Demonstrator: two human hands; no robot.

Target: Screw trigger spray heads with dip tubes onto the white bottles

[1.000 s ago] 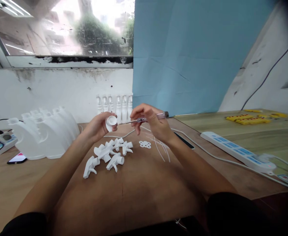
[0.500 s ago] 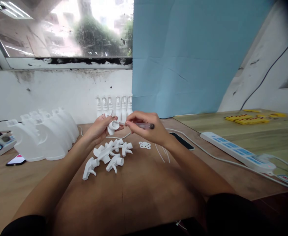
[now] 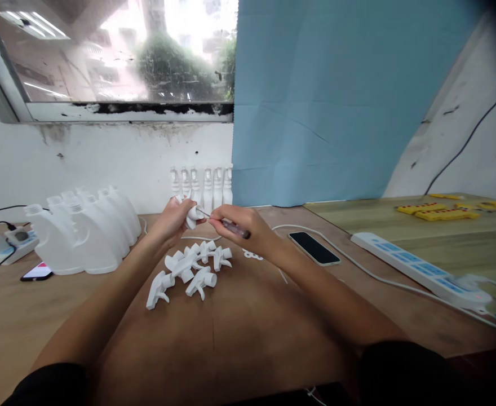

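My left hand (image 3: 174, 220) is closed around a white trigger spray head (image 3: 192, 217), its round collar turned toward the right. In my right hand (image 3: 240, 224) is a screwdriver (image 3: 235, 229) with a clear, dark-ended handle; its thin metal shaft points into the collar. Whether the tip touches anything inside is hidden. On the brown table below the hands lies a loose group of several more white trigger spray heads (image 3: 201, 280). Small white rings (image 3: 252, 255) lie just under my right wrist, partly covered by it.
White bottles (image 3: 79, 237) stand in rows at the left, beside a phone (image 3: 37, 272). Spray bottles (image 3: 208, 189) line the wall. Right of my arm are another phone (image 3: 314, 248), a white cable (image 3: 358, 269), a power strip (image 3: 417, 270) and yellow pieces (image 3: 446, 214).
The screwdriver handle has tilted downward and my right hand has shifted slightly left and lower. The spray head is turned a little in my left hand. The whole view has moved slightly.
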